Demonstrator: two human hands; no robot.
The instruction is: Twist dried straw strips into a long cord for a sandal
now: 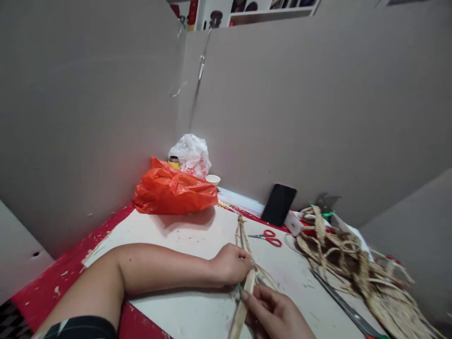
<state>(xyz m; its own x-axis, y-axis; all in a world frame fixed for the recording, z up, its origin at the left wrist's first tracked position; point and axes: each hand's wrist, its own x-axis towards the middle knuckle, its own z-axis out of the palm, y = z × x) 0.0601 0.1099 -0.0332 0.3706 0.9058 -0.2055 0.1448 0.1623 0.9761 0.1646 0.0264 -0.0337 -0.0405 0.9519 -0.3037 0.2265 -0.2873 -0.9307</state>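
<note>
My left hand [231, 266] reaches in from the left with its fingers closed around the upper end of a pale, flat fibre strip [239, 316]. Just below it, my right hand [277, 311] pinches the same strip between thumb and fingers. Beyond my left hand, a loop of twisted straw-coloured cord [241, 226] lies on the white board [192, 306], ending in a small knot. Thin loose strands stick out to the right between my hands. How the cord joins the strip is hidden by my left fingers.
Small red-handled scissors [267, 237] lie beyond my hands. At right are large shears [344, 303] and a heap of dried fibre [363, 278]. A black phone [278, 205] leans on the wall. An orange plastic bag [174, 190] sits at back left, near a white bowl [213, 179].
</note>
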